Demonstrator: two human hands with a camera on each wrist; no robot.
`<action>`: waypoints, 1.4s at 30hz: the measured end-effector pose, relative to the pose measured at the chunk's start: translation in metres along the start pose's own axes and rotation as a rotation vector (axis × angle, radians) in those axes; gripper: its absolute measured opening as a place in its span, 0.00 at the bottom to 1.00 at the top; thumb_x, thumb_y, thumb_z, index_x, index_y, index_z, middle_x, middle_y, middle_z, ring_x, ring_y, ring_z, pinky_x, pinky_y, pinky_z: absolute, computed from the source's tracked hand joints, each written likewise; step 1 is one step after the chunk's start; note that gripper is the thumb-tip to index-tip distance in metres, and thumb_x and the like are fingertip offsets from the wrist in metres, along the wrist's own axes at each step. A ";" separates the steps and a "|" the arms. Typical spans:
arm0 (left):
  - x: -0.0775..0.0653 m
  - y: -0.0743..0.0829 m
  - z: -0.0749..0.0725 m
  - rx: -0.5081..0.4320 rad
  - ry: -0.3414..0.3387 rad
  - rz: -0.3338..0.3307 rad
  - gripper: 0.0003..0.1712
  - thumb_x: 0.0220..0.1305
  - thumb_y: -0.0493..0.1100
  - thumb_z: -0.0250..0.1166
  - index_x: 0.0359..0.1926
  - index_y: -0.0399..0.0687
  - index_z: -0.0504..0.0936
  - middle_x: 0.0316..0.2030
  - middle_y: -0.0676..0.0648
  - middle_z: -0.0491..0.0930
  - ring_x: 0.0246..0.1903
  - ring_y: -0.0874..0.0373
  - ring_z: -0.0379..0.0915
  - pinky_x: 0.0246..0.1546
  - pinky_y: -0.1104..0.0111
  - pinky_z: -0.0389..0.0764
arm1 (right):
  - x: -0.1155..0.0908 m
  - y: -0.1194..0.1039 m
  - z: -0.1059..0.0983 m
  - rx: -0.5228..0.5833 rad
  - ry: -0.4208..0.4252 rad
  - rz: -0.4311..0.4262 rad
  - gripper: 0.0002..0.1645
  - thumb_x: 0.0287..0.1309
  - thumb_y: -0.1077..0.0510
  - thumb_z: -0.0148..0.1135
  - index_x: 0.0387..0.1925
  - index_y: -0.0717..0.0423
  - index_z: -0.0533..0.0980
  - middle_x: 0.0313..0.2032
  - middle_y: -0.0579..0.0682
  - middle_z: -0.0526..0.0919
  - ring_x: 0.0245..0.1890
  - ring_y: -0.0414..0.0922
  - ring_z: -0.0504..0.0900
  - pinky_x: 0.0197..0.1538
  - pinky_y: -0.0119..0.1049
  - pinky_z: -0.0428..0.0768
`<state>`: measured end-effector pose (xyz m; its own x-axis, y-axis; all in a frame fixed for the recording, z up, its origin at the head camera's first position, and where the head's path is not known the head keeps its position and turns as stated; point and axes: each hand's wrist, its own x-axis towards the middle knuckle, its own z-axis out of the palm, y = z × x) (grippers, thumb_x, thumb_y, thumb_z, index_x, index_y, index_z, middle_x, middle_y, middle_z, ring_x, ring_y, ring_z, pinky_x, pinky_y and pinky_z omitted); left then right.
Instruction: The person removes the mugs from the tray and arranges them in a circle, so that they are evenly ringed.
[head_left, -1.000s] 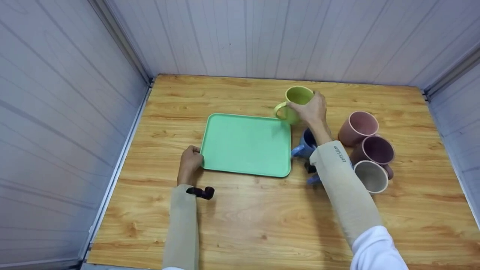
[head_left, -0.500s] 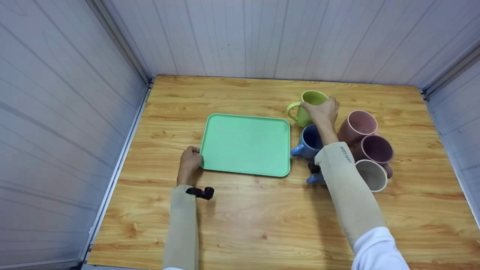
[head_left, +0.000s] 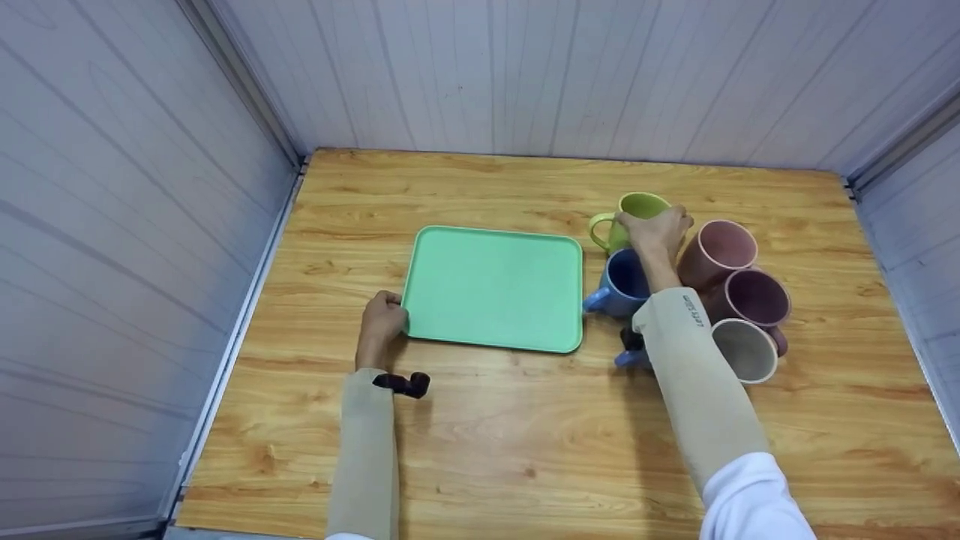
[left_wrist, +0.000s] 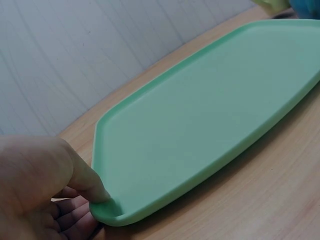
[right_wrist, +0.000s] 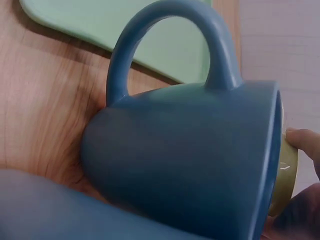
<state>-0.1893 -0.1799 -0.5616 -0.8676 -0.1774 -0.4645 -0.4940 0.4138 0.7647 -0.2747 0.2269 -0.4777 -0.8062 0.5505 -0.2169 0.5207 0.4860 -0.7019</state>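
A green tray (head_left: 495,292) lies on the wooden table. My left hand (head_left: 381,321) pinches its near left corner, the thumb (left_wrist: 92,185) over the rim and the fingers beneath. My right hand (head_left: 660,231) grips a yellow-green mug (head_left: 642,205) by its rim and side, its handle pointing left. That mug is upright, just behind a blue mug (head_left: 627,279) that stands right of the tray. Close up in the right wrist view, the blue mug (right_wrist: 185,150) hides most of the yellow-green mug (right_wrist: 285,172). Whether the gripped mug touches the table cannot be told.
To the right cluster a pink mug (head_left: 714,259), a dark purple mug (head_left: 754,298) and a grey-white mug (head_left: 742,352). Under my right forearm shows the handle of another blue mug (head_left: 631,358). Panel walls (head_left: 480,82) close the table in at the back and sides.
My right hand has carried the yellow-green mug rightward and toward me, from the tray's far right corner to behind the blue mug. The left hand and tray have stayed still.
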 end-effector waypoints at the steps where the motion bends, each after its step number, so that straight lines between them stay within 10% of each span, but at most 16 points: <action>1: 0.000 0.000 0.000 -0.007 0.001 -0.004 0.23 0.63 0.34 0.41 0.58 0.40 0.68 0.55 0.40 0.70 0.53 0.49 0.65 0.56 0.58 0.69 | 0.000 0.001 -0.001 -0.004 0.003 0.002 0.60 0.45 0.39 0.69 0.69 0.64 0.51 0.66 0.64 0.56 0.62 0.58 0.66 0.64 0.45 0.67; 21: 0.000 0.001 0.002 -0.041 -0.002 -0.045 0.22 0.62 0.33 0.42 0.57 0.40 0.69 0.50 0.40 0.70 0.49 0.50 0.65 0.49 0.62 0.69 | -0.006 0.006 -0.011 -0.127 -0.066 0.034 0.67 0.47 0.38 0.66 0.71 0.68 0.40 0.69 0.72 0.40 0.69 0.62 0.54 0.69 0.50 0.59; 42: 0.002 0.001 -0.001 0.033 0.018 0.016 0.22 0.61 0.34 0.43 0.56 0.38 0.70 0.49 0.40 0.72 0.46 0.50 0.66 0.48 0.62 0.70 | -0.015 0.004 -0.032 -0.285 -0.144 -0.019 0.58 0.42 0.32 0.69 0.60 0.73 0.63 0.62 0.72 0.55 0.58 0.62 0.68 0.59 0.55 0.70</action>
<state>-0.1920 -0.1811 -0.5611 -0.8764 -0.1862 -0.4441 -0.4782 0.4462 0.7565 -0.2512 0.2425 -0.4555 -0.8374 0.4477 -0.3135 0.5465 0.6771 -0.4928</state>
